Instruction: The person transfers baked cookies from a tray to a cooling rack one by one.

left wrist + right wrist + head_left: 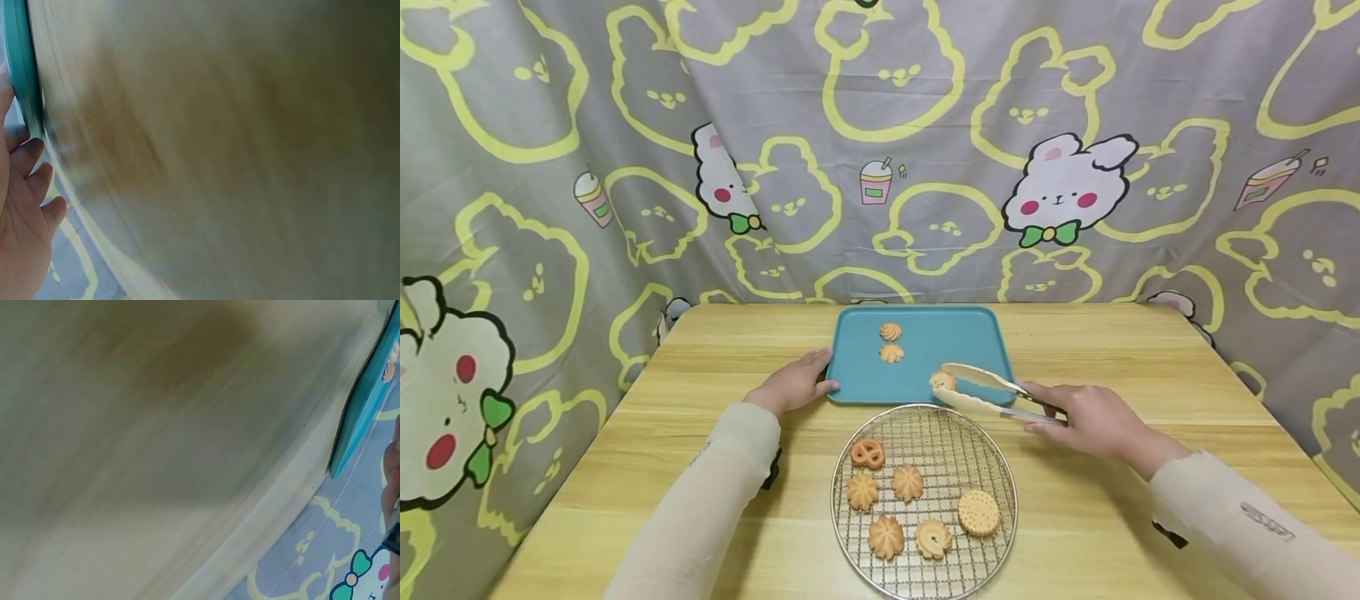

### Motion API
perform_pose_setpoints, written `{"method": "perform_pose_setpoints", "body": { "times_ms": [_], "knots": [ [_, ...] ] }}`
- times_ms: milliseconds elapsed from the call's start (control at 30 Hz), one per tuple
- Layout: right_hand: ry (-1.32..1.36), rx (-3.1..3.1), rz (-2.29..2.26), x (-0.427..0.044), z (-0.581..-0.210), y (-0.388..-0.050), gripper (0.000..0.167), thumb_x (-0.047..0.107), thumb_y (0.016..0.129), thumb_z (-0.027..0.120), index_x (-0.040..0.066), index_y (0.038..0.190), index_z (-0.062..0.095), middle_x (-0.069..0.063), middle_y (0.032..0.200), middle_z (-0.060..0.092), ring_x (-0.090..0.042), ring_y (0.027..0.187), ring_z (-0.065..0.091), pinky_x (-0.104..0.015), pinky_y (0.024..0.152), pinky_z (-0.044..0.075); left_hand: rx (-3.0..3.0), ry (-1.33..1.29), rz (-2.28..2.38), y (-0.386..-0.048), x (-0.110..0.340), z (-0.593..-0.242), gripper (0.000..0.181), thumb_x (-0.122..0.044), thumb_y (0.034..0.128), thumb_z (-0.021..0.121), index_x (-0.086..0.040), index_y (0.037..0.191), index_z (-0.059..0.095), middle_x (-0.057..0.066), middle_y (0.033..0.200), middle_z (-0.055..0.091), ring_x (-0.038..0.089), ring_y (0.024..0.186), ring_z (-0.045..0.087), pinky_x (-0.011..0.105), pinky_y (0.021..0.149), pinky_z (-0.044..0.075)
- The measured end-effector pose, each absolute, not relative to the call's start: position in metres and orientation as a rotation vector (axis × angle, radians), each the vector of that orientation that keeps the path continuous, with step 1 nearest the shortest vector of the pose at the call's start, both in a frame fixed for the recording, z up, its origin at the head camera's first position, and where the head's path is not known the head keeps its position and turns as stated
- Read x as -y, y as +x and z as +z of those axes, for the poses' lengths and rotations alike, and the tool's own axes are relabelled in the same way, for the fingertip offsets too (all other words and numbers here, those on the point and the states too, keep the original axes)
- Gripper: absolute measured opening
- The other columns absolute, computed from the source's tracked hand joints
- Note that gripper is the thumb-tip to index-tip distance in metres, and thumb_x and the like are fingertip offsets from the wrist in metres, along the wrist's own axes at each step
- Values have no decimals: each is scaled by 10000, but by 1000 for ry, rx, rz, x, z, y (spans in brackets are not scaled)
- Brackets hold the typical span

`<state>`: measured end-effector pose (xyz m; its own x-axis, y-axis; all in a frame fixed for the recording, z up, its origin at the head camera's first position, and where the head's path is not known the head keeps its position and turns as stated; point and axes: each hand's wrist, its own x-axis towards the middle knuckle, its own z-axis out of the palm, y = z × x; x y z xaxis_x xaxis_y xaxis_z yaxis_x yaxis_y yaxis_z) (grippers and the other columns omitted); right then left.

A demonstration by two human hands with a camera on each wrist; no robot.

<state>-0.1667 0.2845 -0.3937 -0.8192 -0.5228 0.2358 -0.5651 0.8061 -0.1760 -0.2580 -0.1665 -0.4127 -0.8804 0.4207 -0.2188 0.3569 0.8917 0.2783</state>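
My right hand (1093,419) grips a pair of tongs (981,393) with cream-coloured tips. A round cookie (943,381) sits between the tips, over the front right part of the blue tray (857,375). Whether it touches the tray I cannot tell. My left hand (793,382) rests against the tray's left edge with its fingers loosely extended; the left wrist view shows the fingers (40,181) beside the rim. Toward the tray's back left lie a swirled cookie (891,332) and a flower-shaped cookie (891,353). In the right wrist view, only part of the right hand (392,469) shows.
In front of the tray stands a round wire rack (951,442). It holds a pretzel-shaped cookie (868,453), several flower-shaped cookies (907,483), a ring-like cookie (933,540) and a round dotted biscuit (978,512). A patterned curtain (925,250) hangs behind the wooden table (760,333).
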Motion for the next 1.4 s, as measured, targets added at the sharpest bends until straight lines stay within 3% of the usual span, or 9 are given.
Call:
{"method": "perform_pose_setpoints", "body": {
  "times_ms": [467, 700, 900, 1400],
  "knots": [
    [1027, 2727, 351, -290, -386, -159, 561, 458, 828, 720, 155, 1290, 625, 234, 710, 433, 54, 554, 354, -197, 494, 347, -2786, 589, 329, -258, 166, -413, 732, -437, 997, 456, -51, 1532, 139, 145, 1567, 157, 319, 1426, 126, 485, 1135, 180],
    [1138, 2687, 349, -294, -378, -157, 564, 456, 815, 734, 148, 1278, 634, 195, 788, 551, 70, 582, 388, -211, 511, 388, -2779, 586, 332, -257, 166, -411, 733, -439, 997, 453, -51, 1532, 134, 145, 1568, 148, 319, 1426, 125, 479, 1138, 173],
    [1231, 2690, 348, -298, -371, -156, 554, 456, 826, 723, 165, 1287, 619, 246, 738, 427, 85, 549, 359, -172, 480, 340, -2782, 593, 327, -258, 167, -412, 731, -444, 1000, 443, -51, 1532, 133, 146, 1568, 146, 321, 1425, 124, 479, 1138, 172],
    [1428, 2653, 328, -302, -358, -155, 530, 435, 821, 734, 154, 1260, 634, 265, 732, 413, 88, 553, 340, -143, 483, 319, -2789, 600, 314, -258, 167, -414, 731, -439, 1001, 443, -43, 1531, 134, 151, 1567, 147, 329, 1422, 133, 479, 1138, 171]
  ]
}}
